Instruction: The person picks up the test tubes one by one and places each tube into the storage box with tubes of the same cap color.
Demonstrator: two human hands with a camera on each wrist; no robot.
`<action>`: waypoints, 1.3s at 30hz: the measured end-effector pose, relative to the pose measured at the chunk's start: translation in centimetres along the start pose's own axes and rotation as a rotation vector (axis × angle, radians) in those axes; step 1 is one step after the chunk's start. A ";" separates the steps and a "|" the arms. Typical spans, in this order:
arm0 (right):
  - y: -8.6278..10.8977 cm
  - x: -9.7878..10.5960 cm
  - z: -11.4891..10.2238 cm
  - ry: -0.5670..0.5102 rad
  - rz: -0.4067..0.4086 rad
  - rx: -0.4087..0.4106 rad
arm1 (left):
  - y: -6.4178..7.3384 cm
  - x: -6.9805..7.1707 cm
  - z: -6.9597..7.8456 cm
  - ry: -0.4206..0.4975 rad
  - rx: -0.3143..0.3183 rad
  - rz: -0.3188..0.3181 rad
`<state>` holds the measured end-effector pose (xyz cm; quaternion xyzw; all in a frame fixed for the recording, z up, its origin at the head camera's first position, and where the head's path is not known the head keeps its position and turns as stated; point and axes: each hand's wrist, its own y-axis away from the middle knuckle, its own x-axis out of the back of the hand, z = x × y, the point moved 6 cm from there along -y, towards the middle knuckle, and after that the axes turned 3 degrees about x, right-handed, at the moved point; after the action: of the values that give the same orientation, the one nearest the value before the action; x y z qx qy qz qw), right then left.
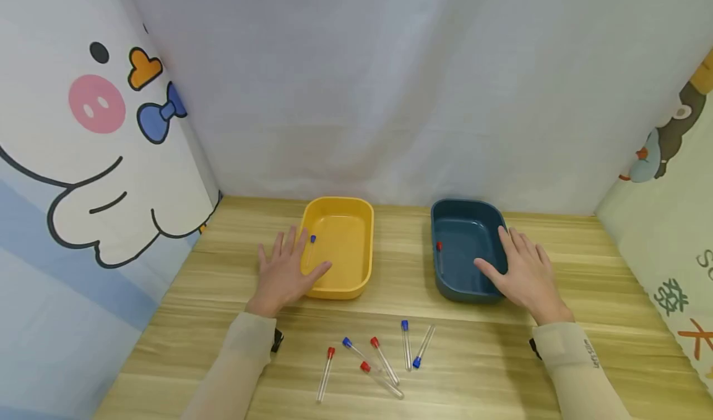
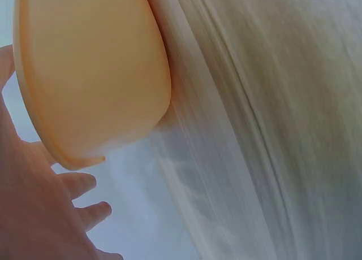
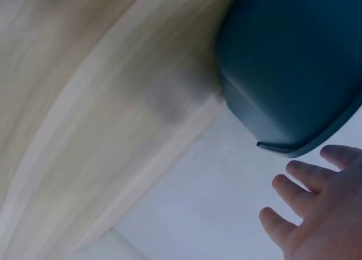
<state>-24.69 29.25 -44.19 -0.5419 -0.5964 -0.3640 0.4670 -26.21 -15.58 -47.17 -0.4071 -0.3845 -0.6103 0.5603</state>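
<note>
A person's bare hands flank two deep, round-cornered trays on a wood-grain table (image 1: 401, 265). From the table's middle, the yellow tray (image 1: 341, 253) stands toward 10 o'clock and the dark-blue tray (image 1: 468, 253) toward 2 o'clock. Each holds one clear test tube along its 9 o'clock side: a blue-capped tube (image 1: 313, 239) in the yellow, a red-capped tube (image 1: 439, 247) in the blue.

The left hand (image 1: 284, 278) is at the yellow tray's 8 o'clock edge, the right hand (image 1: 526, 278) at the dark-blue tray's 4 o'clock edge. Both have straight, widely spread fingers and grip nothing; whether they touch the rims is hard to tell.

Toward 6 and 7 o'clock lie six loose tubes (image 1: 325, 375), three capped red, three blue, some crowded together. A light, even touch on the trays seems wise, since a shove could roll the tubes inside. The crowded ones would probably lift best singly, pinched near the cap, without nudging a neighbour.
</note>
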 end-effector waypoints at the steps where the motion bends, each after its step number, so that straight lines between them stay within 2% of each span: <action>1: 0.0 0.1 -0.1 -0.001 0.002 0.004 | 0.0 0.0 -0.1 -0.003 0.001 0.001; 6: -0.3 0.6 -1.2 -0.002 0.015 0.045 | -0.2 0.5 -0.4 -0.004 0.007 0.026; 16: -0.6 1.6 -3.3 -0.025 0.033 0.119 | -0.1 0.9 -0.8 0.030 0.019 0.021; 24: -0.3 1.1 -4.7 -0.017 0.003 0.173 | -0.1 0.7 -1.4 0.135 0.049 0.010; 30: 0.3 0.6 -6.6 -0.010 -0.005 0.252 | -0.3 0.6 -2.0 0.204 0.078 0.020; 35: 0.8 0.1 -8.0 -0.007 0.003 0.316 | -0.4 0.6 -2.2 0.277 0.067 0.031; 39: 1.1 -0.7 -8.6 -0.017 0.018 0.355 | -0.2 0.6 -2.2 0.301 0.059 0.031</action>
<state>-22.18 21.16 -42.38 -0.4596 -0.6502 -0.2442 0.5535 -26.60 -17.84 -47.47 -0.3005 -0.3075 -0.6441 0.6327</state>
